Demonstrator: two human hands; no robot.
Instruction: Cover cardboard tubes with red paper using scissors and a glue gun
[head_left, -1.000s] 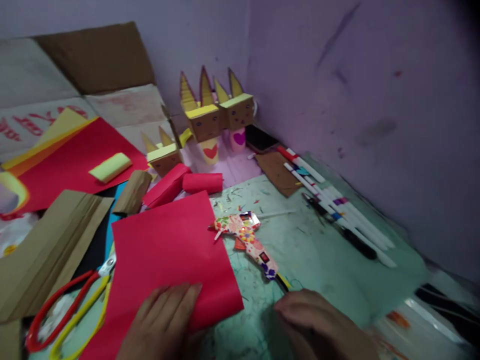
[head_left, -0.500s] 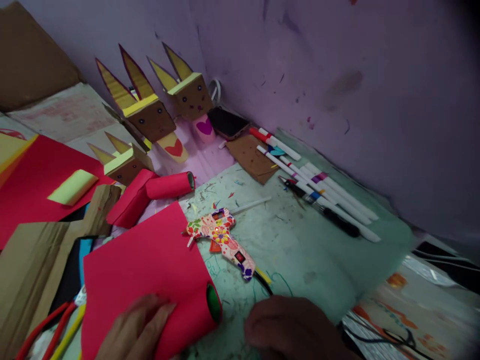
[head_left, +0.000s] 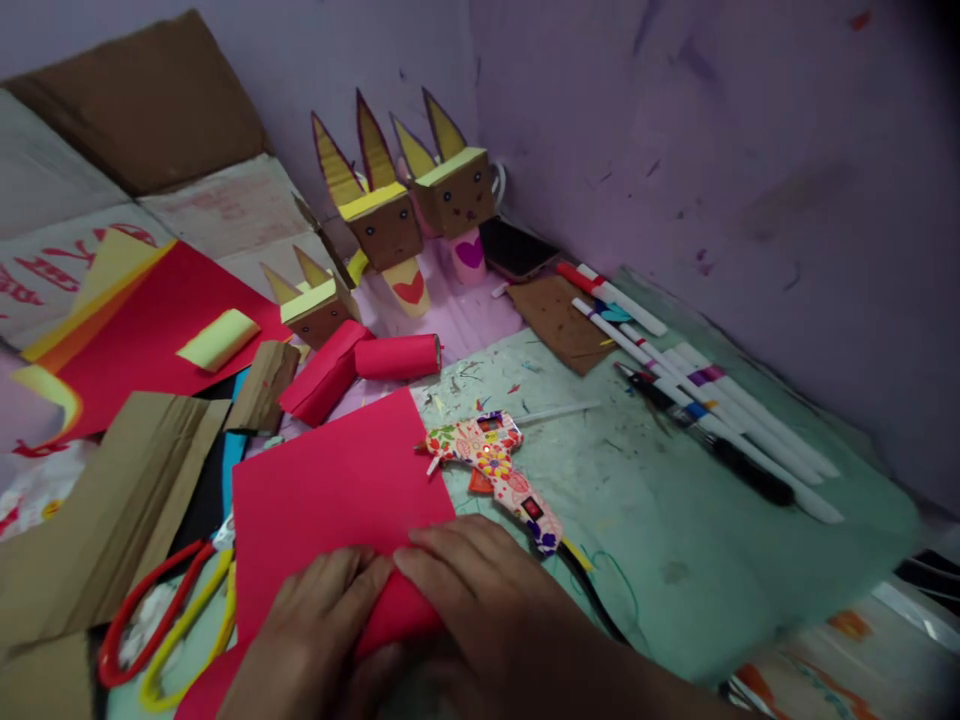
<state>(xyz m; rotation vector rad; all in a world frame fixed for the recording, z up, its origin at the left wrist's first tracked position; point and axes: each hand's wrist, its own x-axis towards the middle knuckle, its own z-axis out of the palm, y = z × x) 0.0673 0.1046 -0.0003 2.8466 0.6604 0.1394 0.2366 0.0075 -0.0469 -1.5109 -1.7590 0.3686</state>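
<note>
A sheet of red paper [head_left: 322,490] lies in front of me, its near part curled up into a roll. My left hand [head_left: 315,610] presses on this rolled part with its fingers bent together. Close beside it, my right hand [head_left: 480,590] lies over the roll's right end, fingers together on the red paper. The tube seen inside the roll earlier is hidden under my hands. Just beyond my right hand rests a flowered glue gun [head_left: 495,465], its nozzle over the sheet's right edge.
Red and yellow handled scissors [head_left: 187,620] and cardboard strips [head_left: 112,510] lie left. Two red tubes [head_left: 397,357] and eared box figures [head_left: 390,230] stand or lie behind. Markers [head_left: 705,390], a phone [head_left: 517,248] and a brown cardboard piece [head_left: 562,315] are by the wall.
My right hand has come left onto the red roll, next to my left hand, covering its open end. The view has shifted, so the scene sits farther right.
</note>
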